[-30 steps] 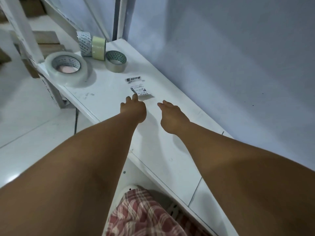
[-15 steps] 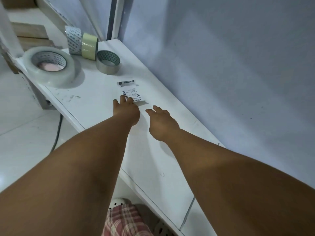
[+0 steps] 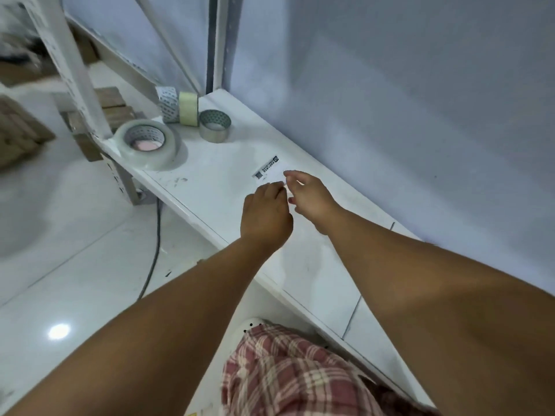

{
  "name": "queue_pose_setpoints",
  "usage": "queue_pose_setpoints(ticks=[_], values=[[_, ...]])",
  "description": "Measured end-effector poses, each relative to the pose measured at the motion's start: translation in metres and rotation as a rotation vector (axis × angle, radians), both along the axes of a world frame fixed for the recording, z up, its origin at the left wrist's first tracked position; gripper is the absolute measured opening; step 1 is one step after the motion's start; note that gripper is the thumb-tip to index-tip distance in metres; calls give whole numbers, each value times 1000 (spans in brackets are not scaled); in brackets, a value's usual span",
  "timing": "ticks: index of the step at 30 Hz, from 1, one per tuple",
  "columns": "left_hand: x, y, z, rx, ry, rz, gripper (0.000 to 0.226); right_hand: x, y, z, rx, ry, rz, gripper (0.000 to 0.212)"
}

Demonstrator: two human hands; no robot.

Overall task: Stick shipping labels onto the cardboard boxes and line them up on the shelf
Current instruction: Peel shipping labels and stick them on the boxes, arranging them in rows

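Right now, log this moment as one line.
left hand: fingers curled at shipping label, grip unclear | right hand: at same label, grip unclear | shelf: four tape rolls at far end

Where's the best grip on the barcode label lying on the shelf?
Pinch the near edge of the barcode label, coming low from the front of the shelf: it lies flat and paper-thin, so only a peeled-up edge gives a hold.

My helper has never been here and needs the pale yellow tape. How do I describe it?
Go to the far end of the white shelf along the grey wall. Two rolls stand on edge there together; the pale yellow tape is the one nearer the wall, plain beside the patterned roll.
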State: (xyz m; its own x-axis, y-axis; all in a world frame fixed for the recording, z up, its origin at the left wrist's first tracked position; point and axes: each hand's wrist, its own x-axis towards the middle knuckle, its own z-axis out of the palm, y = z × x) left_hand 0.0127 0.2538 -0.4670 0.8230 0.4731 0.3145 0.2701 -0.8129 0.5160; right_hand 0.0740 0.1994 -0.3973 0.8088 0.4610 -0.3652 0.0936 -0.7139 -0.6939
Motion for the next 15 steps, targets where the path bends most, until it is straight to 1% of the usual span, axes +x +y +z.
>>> queue_pose_setpoints(ticks=[2, 3, 4, 6, 7, 8, 10, 11, 12, 13, 15], values=[[-19, -6, 30, 9, -51, -82, 49, -20, -8, 26, 18, -67, -60, 33], [-32, -11, 50, -18, -121, -116, 48, -30, -14, 41, 31, -111, -124, 32], [-43, -16, 68, -101, -191, -124, 45, -38, -20, 55, 37, -150, -191, 28], [-65, -27, 102, -367, -224, -64, 37, -56, -35, 80, 54, -223, -290, 21], [-73, -30, 114, -487, -197, 11, 31, -65, -43, 88, 62, -246, -299, 21], [-81, -34, 129, -552, -199, 88, 26, -77, -52, 101, 78, -261, -296, 21], [-89, -36, 144, -504, -187, 205, 29, -96, -66, 119, 106, -259, -246, 18], [-95, -38, 154, -459, -172, 229, 35, -107, -77, 131, 128, -267, -220, 17], [-101, -39, 161, -470, -154, 240, 40, -117, -86, 140, 151, -276, -197, 19], [-106, -44, 172, -526, -151, 220, 43, -127, -97, 151, 179, -298, -192, 23], [-116, -52, 190, -715, -189, 171, 45, -144, -112, 167, 197, -329, -186, 28]])
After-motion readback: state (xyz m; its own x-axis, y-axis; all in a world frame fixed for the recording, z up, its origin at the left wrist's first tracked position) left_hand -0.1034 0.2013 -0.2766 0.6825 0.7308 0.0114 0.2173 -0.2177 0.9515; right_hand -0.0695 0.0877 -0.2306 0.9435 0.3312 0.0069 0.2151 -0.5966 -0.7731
